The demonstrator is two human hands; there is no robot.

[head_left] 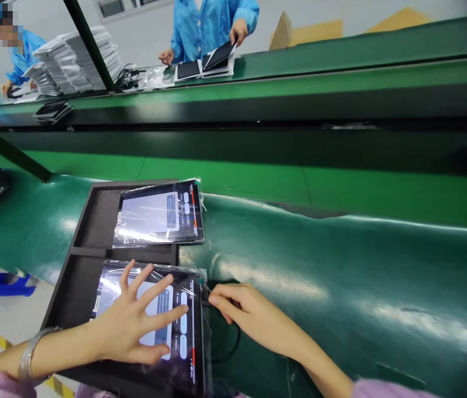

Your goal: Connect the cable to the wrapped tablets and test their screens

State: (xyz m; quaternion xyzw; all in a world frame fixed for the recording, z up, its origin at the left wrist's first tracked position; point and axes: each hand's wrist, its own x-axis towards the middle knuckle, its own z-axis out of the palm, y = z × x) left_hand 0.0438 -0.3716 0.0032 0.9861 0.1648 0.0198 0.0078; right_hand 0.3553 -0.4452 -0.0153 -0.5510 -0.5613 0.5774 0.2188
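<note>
The left hand (134, 326) lies flat, fingers spread, on the near tablet (187, 331) in the black tray (88, 221). The right hand (241, 312) pinches a cable plug (205, 301) at the tablet's edge. A second tablet (158, 213), film-wrapped, lies beyond. Screen text is illegible.

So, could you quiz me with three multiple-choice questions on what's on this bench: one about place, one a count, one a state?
1. Where does the left hand rest?
A. on the near tablet
B. on the green mat
C. on a box
2. How many tablets lie in the black tray?
A. one
B. two
C. four
3. The far tablet is
A. bare
C. cracked
B. wrapped in clear plastic

Answers: 1 A, fingers spread on its screen. 2 B, one behind the other. 3 B, the film glints and crinkles.
</note>
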